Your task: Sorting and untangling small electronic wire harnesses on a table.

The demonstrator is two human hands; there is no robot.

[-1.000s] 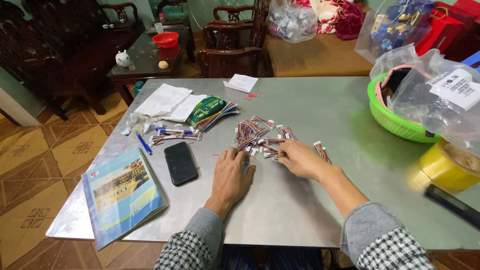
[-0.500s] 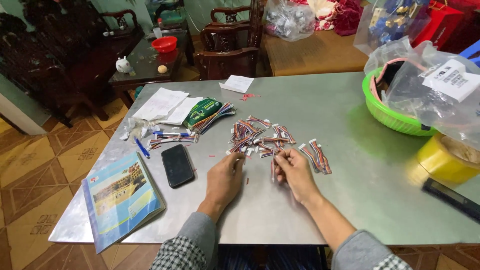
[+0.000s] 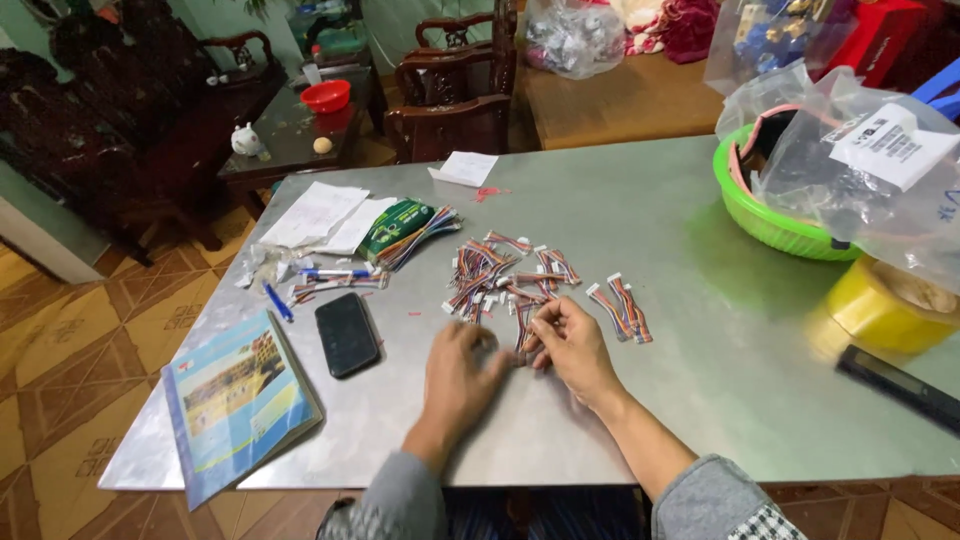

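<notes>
Both hands have drawn together below the wire pile [image 3: 505, 275], left hand [image 3: 462, 375] and right hand [image 3: 570, 345] pinching one short cable [image 3: 522, 340]; sorting underway, next needs a careful pull free.

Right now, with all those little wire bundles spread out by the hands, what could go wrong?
The loose wire bundles overlap in a heap, so pulling one might drag or tangle its neighbours. The two sorted bundles lie close to the right hand, whose sweep could knock them back into the heap. The phone lies near the left hand and could get nudged.
</notes>
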